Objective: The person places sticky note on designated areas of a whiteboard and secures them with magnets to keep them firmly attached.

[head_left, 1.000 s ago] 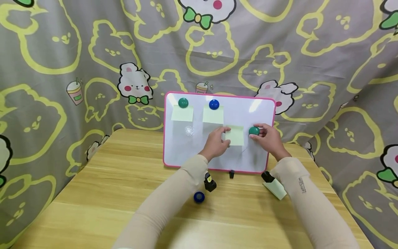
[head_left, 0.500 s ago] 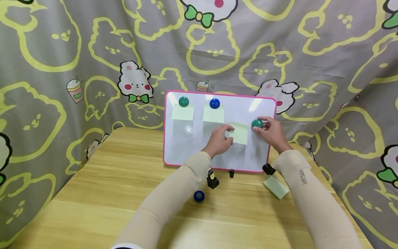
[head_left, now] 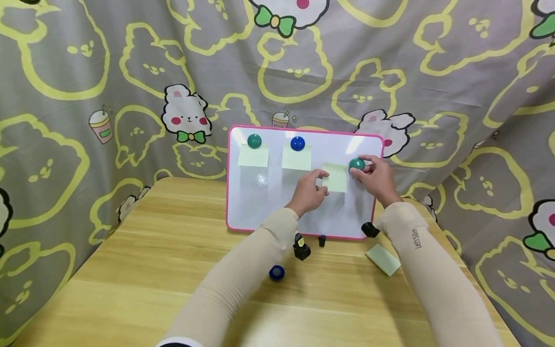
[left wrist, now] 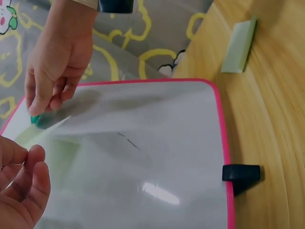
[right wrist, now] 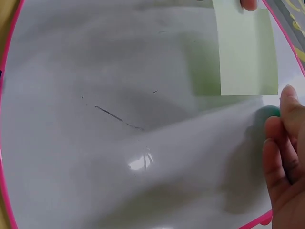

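Observation:
A pink-framed whiteboard (head_left: 269, 202) stands upright on the wooden table. My left hand (head_left: 323, 185) pinches the left edge of a pale green sticky note (head_left: 335, 177) and holds it against the board. My right hand (head_left: 362, 169) grips a green round magnet (head_left: 356, 164) just right of the note's top corner, close to the board. In the left wrist view, the left hand (left wrist: 24, 183) is at the note (left wrist: 50, 143), and the magnet (left wrist: 35, 120) peeks out under the right hand's fingers (left wrist: 52, 90). The right wrist view shows the note (right wrist: 248, 52) and the magnet (right wrist: 271, 113).
Two more notes hang on the board under a green magnet (head_left: 254, 141) and a blue magnet (head_left: 297, 143). On the table lie a blue magnet (head_left: 276, 273), a pad of notes (head_left: 383, 259) and a small black-and-yellow object (head_left: 302, 250). Patterned cloth surrounds the table.
Both hands have moved upward along the board, carrying the sticky note and the green magnet higher. The magnet now sits nearer the note's top right corner.

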